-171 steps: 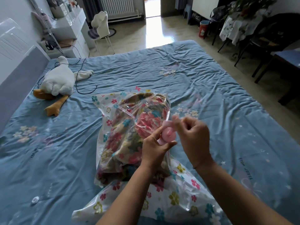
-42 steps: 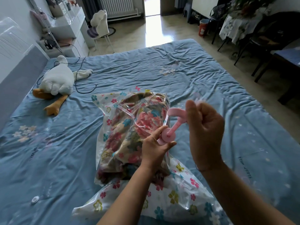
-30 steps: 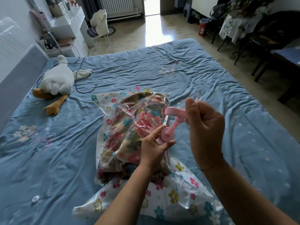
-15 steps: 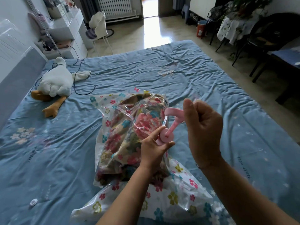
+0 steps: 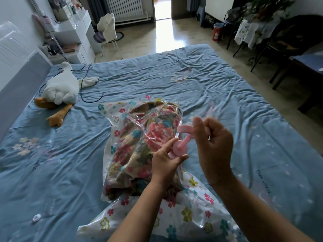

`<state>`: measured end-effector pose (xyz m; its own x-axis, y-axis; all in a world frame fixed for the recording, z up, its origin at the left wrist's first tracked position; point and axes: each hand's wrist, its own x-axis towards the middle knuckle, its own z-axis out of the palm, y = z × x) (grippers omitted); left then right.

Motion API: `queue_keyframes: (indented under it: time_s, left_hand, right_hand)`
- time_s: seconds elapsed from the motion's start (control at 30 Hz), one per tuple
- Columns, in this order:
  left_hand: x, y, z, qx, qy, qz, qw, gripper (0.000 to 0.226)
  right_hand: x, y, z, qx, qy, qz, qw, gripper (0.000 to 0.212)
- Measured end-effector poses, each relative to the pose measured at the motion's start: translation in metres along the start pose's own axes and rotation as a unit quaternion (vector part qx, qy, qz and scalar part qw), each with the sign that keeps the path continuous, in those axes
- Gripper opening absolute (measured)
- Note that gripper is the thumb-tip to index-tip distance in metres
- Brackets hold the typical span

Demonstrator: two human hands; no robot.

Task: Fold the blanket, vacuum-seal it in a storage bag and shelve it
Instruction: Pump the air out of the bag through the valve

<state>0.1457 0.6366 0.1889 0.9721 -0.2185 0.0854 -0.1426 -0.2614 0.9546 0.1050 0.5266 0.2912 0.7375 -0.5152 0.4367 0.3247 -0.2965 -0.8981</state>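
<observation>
A clear storage bag (image 5: 188, 213) printed with small flowers lies on the blue bed, and the folded floral blanket (image 5: 139, 147) shows through it. A pink hand pump (image 5: 180, 149) stands on the bag's right side. My left hand (image 5: 166, 163) grips the pump's round body from below. My right hand (image 5: 213, 145) holds the pump's pink T-handle (image 5: 185, 129), which is drawn up on its thin rod above the body.
A white plush goose (image 5: 59, 91) with orange feet lies at the bed's left, with a black cable (image 5: 90, 95) beside it. A small white cap (image 5: 36, 217) sits near the front left. A grey headboard (image 5: 15, 95) is on the left, and dark chairs (image 5: 286, 48) and tables stand beyond the right edge.
Earlier both hands were close together at the pump's body. Since then my right hand has drawn the handle up on its rod, and it has stayed raised over the last second.
</observation>
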Motion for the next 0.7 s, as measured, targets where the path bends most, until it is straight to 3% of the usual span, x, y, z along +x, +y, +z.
queue_keyframes:
  time_s: [0.1, 0.17, 0.3, 0.4, 0.47, 0.6, 0.7]
  left_hand:
    - [-0.003, 0.001, 0.002, -0.007, -0.004, -0.002, 1.000, 0.053]
    - [-0.005, 0.004, 0.001, -0.020, -0.003, -0.007, 1.000, 0.050]
    - [0.000, 0.004, 0.000, -0.011, -0.001, 0.004, 1.000, 0.067]
    - [-0.001, 0.003, 0.001, -0.006, 0.005, 0.005, 1.000, 0.069]
    - [-0.002, 0.001, 0.002, -0.008, 0.003, 0.007, 1.000, 0.068]
    - [-0.008, 0.005, 0.005, -0.008, -0.004, 0.002, 1.000, 0.052]
    - [-0.005, 0.005, 0.004, -0.004, -0.003, 0.003, 1.000, 0.059]
  right_hand:
    - [-0.016, 0.050, 0.000, -0.154, -0.090, 0.108, 0.978, 0.065]
    - [-0.017, 0.062, -0.001, -0.198, -0.119, 0.139, 0.963, 0.066]
    - [0.006, 0.005, -0.002, -0.059, -0.031, 0.031, 0.997, 0.072]
    - [0.013, -0.022, -0.004, 0.022, 0.039, -0.040, 0.998, 0.062]
    - [0.000, -0.001, -0.001, -0.021, 0.017, -0.019, 0.999, 0.060]
    - [-0.025, 0.059, -0.002, -0.176, -0.080, 0.122, 0.974, 0.063]
    - [-0.012, 0.038, -0.005, -0.134, -0.051, 0.079, 0.986, 0.064]
